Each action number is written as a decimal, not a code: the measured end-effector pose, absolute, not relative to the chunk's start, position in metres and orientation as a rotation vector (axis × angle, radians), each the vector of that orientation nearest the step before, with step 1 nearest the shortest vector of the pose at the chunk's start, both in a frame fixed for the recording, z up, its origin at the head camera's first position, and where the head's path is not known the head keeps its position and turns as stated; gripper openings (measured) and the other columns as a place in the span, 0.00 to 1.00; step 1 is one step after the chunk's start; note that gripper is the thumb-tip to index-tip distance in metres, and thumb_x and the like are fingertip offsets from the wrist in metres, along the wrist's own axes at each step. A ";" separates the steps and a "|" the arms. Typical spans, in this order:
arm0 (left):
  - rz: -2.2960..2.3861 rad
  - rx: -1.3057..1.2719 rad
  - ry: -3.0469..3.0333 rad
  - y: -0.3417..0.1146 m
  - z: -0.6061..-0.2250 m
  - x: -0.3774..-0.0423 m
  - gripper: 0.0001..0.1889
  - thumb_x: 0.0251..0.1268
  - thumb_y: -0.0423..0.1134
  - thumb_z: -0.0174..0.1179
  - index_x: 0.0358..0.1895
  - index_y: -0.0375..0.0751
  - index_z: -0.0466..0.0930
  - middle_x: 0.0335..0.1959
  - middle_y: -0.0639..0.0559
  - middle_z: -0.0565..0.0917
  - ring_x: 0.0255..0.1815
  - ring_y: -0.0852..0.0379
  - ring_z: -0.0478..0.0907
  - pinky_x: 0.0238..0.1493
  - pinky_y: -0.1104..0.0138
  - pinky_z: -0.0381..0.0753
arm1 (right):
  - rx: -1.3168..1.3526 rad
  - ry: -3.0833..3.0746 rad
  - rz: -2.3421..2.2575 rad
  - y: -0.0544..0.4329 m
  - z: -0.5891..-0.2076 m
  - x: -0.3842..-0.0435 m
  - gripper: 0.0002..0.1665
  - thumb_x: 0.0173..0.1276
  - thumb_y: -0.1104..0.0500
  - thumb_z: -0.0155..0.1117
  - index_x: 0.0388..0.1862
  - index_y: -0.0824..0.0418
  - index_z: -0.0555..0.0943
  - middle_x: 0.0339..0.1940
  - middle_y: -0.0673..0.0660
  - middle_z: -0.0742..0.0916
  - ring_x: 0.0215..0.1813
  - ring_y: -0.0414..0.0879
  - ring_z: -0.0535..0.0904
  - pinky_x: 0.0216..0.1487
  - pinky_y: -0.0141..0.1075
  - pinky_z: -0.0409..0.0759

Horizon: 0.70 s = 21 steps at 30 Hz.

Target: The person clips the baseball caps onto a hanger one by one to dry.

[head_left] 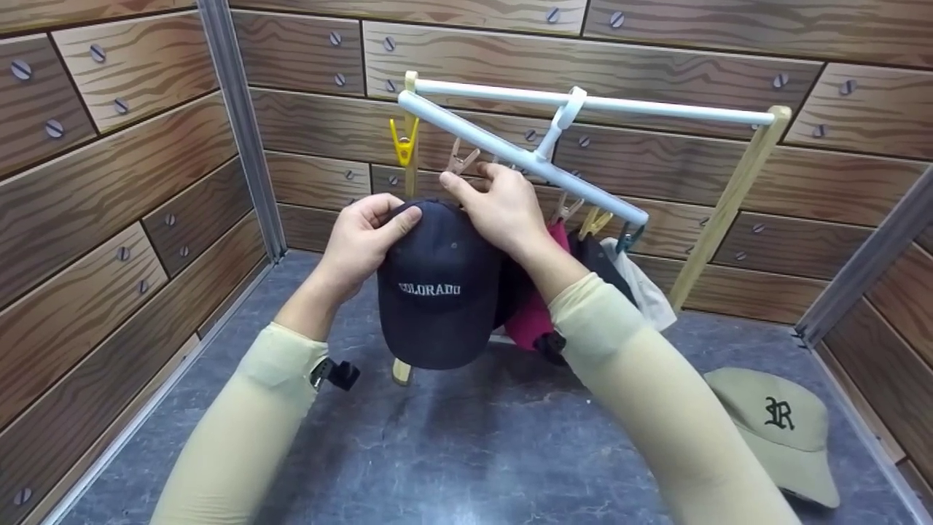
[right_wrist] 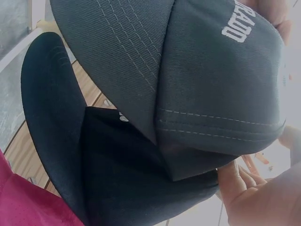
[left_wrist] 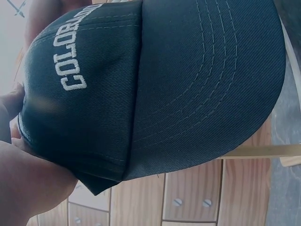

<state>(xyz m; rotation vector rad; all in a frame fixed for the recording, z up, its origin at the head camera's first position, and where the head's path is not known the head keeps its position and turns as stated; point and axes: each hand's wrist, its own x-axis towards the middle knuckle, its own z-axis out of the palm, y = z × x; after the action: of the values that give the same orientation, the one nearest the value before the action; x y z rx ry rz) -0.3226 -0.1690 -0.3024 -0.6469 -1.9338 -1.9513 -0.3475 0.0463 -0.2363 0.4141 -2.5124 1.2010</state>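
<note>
A navy baseball cap (head_left: 437, 321) lettered COLORADO faces the head camera, brim down. My left hand (head_left: 357, 244) pinches its upper left edge, thumb in front. Over the crown, my right hand (head_left: 503, 208) has its thumb and curled fingers around a beige clothespin (head_left: 461, 159); their exact contact is partly hidden. This clothespin hangs from a tilted light-blue hanger (head_left: 510, 149). Just behind the navy cap, a black cap (right_wrist: 127, 165) shows in the right wrist view. Farther right hang a pink cap (head_left: 528, 321), another dark cap and a pale cap (head_left: 645, 288).
A yellow clothespin (head_left: 403, 144) hangs at the hanger's raised left end. The hanger hooks over the white bar (head_left: 678, 110) of a wooden rack (head_left: 729, 208). On the grey floor (head_left: 437, 452) at right lies an olive cap (head_left: 794, 437). Wood-patterned walls (head_left: 131, 219) enclose the space.
</note>
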 end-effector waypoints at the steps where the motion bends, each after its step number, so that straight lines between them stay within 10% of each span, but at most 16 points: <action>1: -1.951 -0.649 -1.936 -0.169 -0.303 -0.322 0.07 0.80 0.36 0.70 0.38 0.40 0.87 0.31 0.51 0.88 0.30 0.59 0.83 0.32 0.68 0.82 | 0.414 -2.511 1.196 0.047 -0.237 -0.347 0.46 0.79 0.34 0.70 0.78 0.68 0.79 0.70 0.64 0.87 0.73 0.53 0.82 0.74 0.45 0.79; 21: -1.953 -0.681 -1.951 -0.170 -0.310 -0.321 0.08 0.80 0.35 0.70 0.36 0.39 0.86 0.29 0.51 0.88 0.28 0.60 0.84 0.31 0.69 0.83 | 0.413 -2.494 1.205 0.049 -0.244 -0.332 0.53 0.76 0.32 0.72 0.82 0.70 0.73 0.67 0.60 0.90 0.79 0.53 0.77 0.79 0.44 0.73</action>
<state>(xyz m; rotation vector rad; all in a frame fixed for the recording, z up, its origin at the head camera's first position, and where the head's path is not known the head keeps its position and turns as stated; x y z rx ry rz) -0.3214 -0.1701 -0.3103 -0.6806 -1.9512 -1.9531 -0.3318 0.0490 -0.2444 0.4132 -2.4941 1.2054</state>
